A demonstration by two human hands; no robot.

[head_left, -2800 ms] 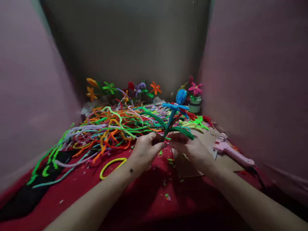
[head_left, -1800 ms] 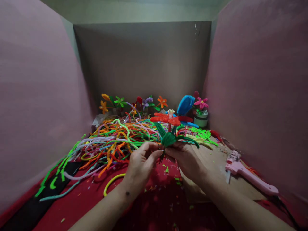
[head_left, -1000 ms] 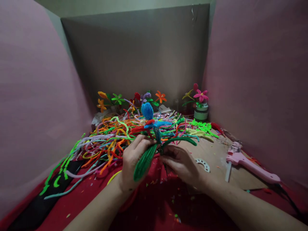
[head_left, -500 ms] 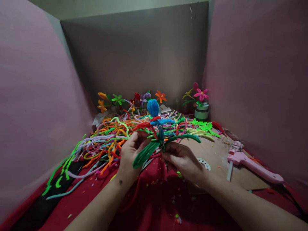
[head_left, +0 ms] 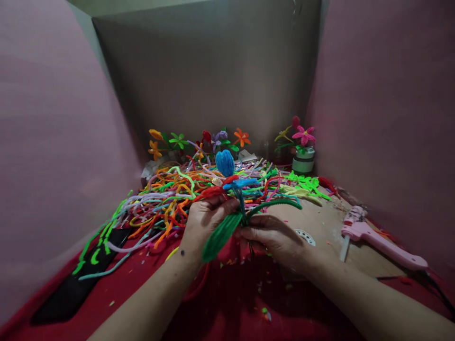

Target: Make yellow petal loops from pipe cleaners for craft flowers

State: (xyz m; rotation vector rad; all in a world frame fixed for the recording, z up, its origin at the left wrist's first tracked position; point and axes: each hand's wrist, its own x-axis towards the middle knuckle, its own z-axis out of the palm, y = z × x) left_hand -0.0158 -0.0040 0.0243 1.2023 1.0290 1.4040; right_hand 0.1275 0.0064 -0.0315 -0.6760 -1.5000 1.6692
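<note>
Between my hands stands a bunch of pipe cleaner flowers, with a blue tulip-shaped bloom (head_left: 225, 163) on top, a flat blue flower (head_left: 241, 183) below it, and a red flower (head_left: 213, 192) to the left. Two long green leaves (head_left: 222, 237) spread from its stems, one down to the left and one out to the right. My right hand (head_left: 275, 237) pinches the bundled stems low down. The fingers of my left hand (head_left: 206, 220) are closed at the red flower, beside the stems; the left leaf hides part of that hand.
A tangled heap of coloured pipe cleaners (head_left: 167, 187) lies behind my hands. On the right, a pink glue gun (head_left: 384, 246) rests on a cardboard sheet (head_left: 320, 227). Finished flowers (head_left: 241, 137) and a pale green jar (head_left: 303, 161) stand at the back. Pink side panels (head_left: 384, 118) flank the red cloth.
My left thumb and fingers have come together at the red flower, which has shifted. The left leaf hangs a little lower, and the whole view has moved slightly. My right hand still grips the stems.
</note>
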